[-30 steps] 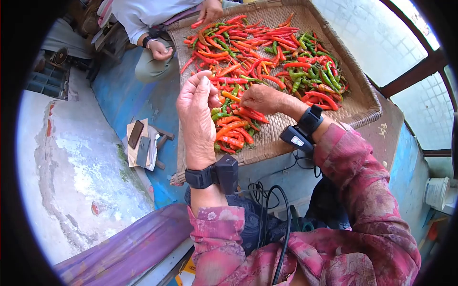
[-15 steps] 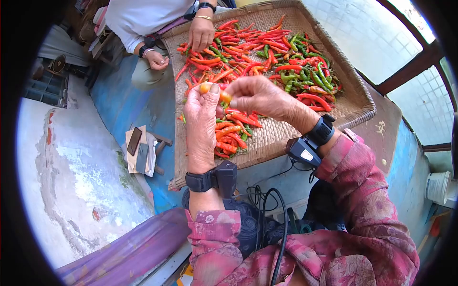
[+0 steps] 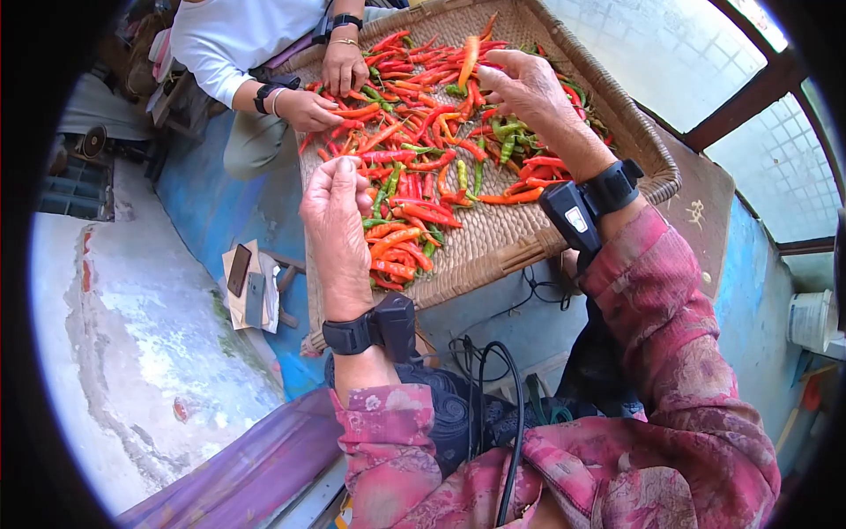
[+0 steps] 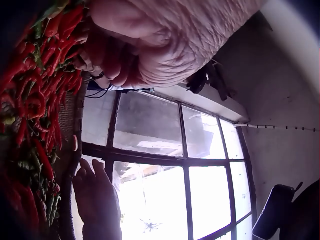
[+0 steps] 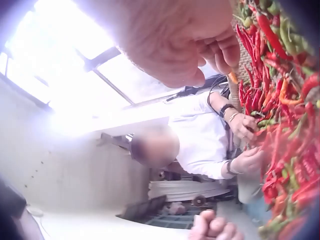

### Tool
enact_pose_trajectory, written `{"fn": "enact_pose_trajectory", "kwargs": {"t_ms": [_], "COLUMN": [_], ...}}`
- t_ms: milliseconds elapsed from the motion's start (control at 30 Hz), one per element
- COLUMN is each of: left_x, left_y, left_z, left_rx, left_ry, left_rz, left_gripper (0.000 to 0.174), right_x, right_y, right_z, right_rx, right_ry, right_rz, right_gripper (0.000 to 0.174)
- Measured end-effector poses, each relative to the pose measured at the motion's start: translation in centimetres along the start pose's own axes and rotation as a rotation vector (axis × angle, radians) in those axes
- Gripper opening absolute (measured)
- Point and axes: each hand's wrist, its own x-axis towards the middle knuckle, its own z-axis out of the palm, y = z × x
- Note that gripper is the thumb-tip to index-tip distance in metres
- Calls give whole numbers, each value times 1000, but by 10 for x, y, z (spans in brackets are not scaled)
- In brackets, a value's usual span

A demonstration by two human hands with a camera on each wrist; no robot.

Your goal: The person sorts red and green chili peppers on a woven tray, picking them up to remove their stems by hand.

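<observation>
Red, orange and green chili peppers (image 3: 410, 212) are spread over a large woven tray (image 3: 493, 256). My left hand (image 3: 339, 234) hovers over its near left part, fingers curled and thumb tip against the index finger; nothing shows between them. Further back on the right, my right hand (image 3: 551, 110) is above the peppers with fingers loosely extended. One orange chili pepper (image 3: 469, 62) stands out just beyond its fingertips, looking larger than those below. The left wrist view shows the right hand (image 4: 97, 200) with fingers parted.
Across the tray's left corner sits a person in a white top (image 3: 216, 44), both hands among the peppers. Two phones lie on a small stool (image 3: 256, 286) to the left. Black cables (image 3: 502, 353) run over my lap. Windows (image 3: 670, 53) line the right side.
Half a second ago both hands held an orange chili pepper together. Since then my right hand has moved away to the back right, the pepper now near its fingertips. The other person's hands shifted over the peppers.
</observation>
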Motion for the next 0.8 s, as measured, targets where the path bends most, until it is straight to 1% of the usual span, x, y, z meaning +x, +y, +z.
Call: {"fn": "enact_pose_trajectory", "kwargs": {"t_ms": [67, 100, 133, 167, 200, 267, 300, 333, 400, 433, 533, 567, 600, 667, 733, 800], "left_x": [-1, 0, 0, 0, 0, -2, -2, -2, -2, -2, -3, -5, -5, -5, -4, -3], "left_y": [1, -2, -3, -3, -2, 2, 4, 5, 8, 9, 12, 15, 16, 18, 16, 13], "left_z": [4, 4, 4, 5, 5, 5, 5, 4, 4, 3, 1, 1, 0, -2, -4, -3], "left_rx": [87, 168, 166, 213, 259, 205, 200, 194, 185, 187, 119, 104, 99, 80, 62, 68], "left_ry": [-70, -93, -88, -103, -119, -102, -82, -61, -63, -72, -79, -74, -64, -62, -53, -57], "left_rz": [-3, 21, 19, 41, 62, 44, 46, 48, 59, 69, 98, 96, 97, 104, 103, 126], "left_gripper": [15, 14, 14, 14, 14, 14, 14, 14, 14, 14, 13, 13, 13, 13, 13, 14], "right_x": [4, -1, -5, -4, -9, -17, -15, -12, -1, 7, 14, 13, 11, 8, 10, 15], "right_y": [16, 14, 10, 28, 26, 29, 32, 35, 43, 50, 74, 80, 75, 65, 66, 64], "right_z": [5, 8, 13, 29, 36, 47, 52, 56, 65, 69, 86, 91, 93, 97, 98, 97], "right_rx": [-225, -257, -286, -361, -471, -677, -729, -737, -681, -671, -633, -676, -680, -751, -765, -787], "right_ry": [-100, -287, -475, -506, -568, -521, -516, -521, -404, -424, -443, -452, -459, -460, -472, -509], "right_rz": [-178, -170, -160, -270, -242, -277, -204, -211, -161, -146, -175, -121, -130, -74, -74, -12], "right_gripper": [33, 29, 25, 21, 20, 31, 51, 51, 62, 72, 76, 86, 86, 86, 86, 87]}}
